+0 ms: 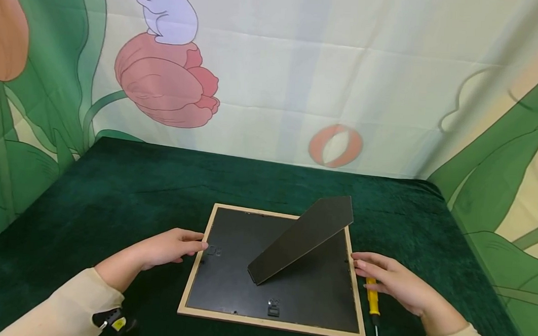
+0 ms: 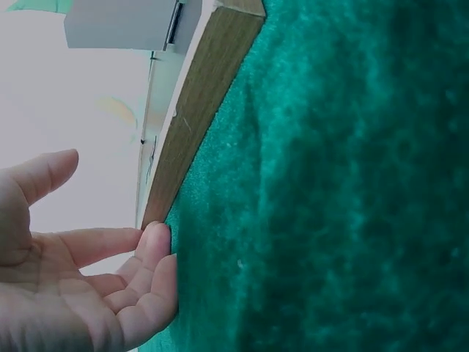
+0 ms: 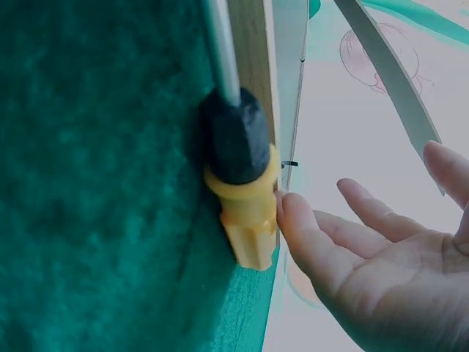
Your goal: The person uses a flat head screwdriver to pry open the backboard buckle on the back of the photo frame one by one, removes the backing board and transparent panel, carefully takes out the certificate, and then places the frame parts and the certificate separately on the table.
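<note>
A picture frame [image 1: 291,270] lies face down on dark green cloth, its pale wooden border around a black back panel. The black easel stand [image 1: 306,238] is swung up from the panel, leaning toward the far right. At the frame's left edge is my left hand [image 1: 171,246], fingertips against the wooden side [image 2: 198,110] and thumb raised off it in the left wrist view. My right hand [image 1: 395,281] is by the opposite edge with loosely bent fingers, holding nothing. Beneath it lies a screwdriver [image 1: 373,300] with a yellow handle, alongside the frame.
Green velvety cloth [image 1: 126,191] covers the table. Behind and at both sides hangs a printed curtain [image 1: 274,77] with flowers and leaves. Small black hangers, one of them a hook plate [image 1: 273,308], sit on the back panel. A dark strap [image 1: 110,319] is on my left sleeve.
</note>
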